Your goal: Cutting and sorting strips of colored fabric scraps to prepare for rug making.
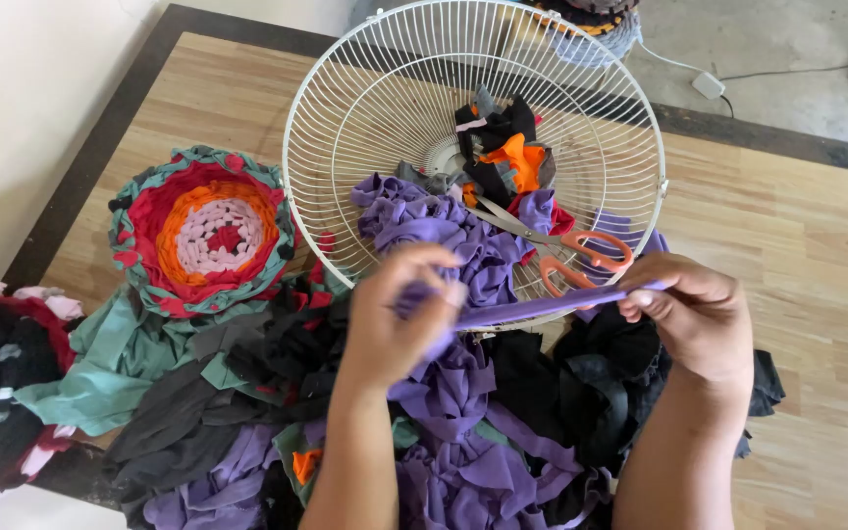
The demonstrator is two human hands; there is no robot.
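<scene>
A purple strip of cloth is held taut between the two hands, just in front of the near rim of a white wire fan guard that lies like a bowl on the wooden floor. The left hand is closed around one end, its fingers curled over the cloth; the right hand pinches the other end between thumb and fingertips.

As for progress, a patch of purple knots is already tied into the guard near its front, with a few black, orange and red pieces by the hub; most of the wire is bare, so much appears left. A finished round rug of ringed colours lies to the left. Orange-handled scissors rest inside the guard, close to the strip.

Loose scraps are heaped below the hands, crowding the near side. Open floor is seen to the right; a wall closes the left.
</scene>
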